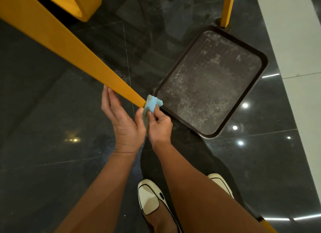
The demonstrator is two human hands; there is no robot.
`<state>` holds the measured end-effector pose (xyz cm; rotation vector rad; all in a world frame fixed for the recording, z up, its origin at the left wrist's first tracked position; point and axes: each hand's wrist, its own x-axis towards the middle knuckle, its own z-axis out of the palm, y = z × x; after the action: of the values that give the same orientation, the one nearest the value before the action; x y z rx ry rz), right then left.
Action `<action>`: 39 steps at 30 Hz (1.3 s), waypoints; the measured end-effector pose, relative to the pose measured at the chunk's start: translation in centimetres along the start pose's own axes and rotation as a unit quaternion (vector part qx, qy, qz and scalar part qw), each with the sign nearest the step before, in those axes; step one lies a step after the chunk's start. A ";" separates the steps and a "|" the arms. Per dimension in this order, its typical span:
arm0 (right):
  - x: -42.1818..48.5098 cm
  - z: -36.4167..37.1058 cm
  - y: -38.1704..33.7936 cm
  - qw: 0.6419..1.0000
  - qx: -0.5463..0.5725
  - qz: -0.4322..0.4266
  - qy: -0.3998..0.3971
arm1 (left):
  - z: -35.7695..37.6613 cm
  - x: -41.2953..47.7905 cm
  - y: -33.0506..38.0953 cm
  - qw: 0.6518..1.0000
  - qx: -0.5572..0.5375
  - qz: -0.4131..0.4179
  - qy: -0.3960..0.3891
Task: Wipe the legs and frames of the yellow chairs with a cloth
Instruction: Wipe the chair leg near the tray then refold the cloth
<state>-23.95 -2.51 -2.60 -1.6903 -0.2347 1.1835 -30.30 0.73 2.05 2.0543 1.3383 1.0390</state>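
Note:
A long yellow chair leg slants from the upper left down to the floor near the frame's middle. A light blue cloth is pressed against the leg's foot. My right hand pinches the cloth between thumb and fingers. My left hand lies along the near side of the leg with fingers straight, its thumb touching the cloth. More yellow chair frame shows at the top left, and another yellow leg stands at the top right.
A dark brown tray, dusty inside, lies on the glossy dark tiled floor right of the leg's foot. My feet in cream shoes stand below. A white floor strip runs along the right edge.

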 end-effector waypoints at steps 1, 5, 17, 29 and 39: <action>-0.2 0.0 0.1 1.000 0.004 -0.007 -0.001 | -0.1 0.1 0.1 1.000 0.016 0.001 0.005; 0.5 0.5 0.2 1.000 -0.006 0.020 0.006 | -0.2 1.2 0.1 0.998 0.057 0.018 0.005; 0.4 0.7 0.2 0.997 0.034 0.075 0.005 | -0.6 1.8 -1.5 0.990 0.136 0.018 -0.032; 0.2 1.2 -0.4 0.994 0.060 0.078 0.043 | -1.4 2.5 -2.1 0.985 0.153 0.079 -0.033; 0.5 1.3 0.1 0.994 0.055 0.090 0.037 | -1.4 2.7 -2.0 0.981 0.167 0.101 -0.020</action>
<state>-24.75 -1.39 -3.00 -1.6820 0.0297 1.2394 -31.94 4.00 2.35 2.4881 1.3812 0.8970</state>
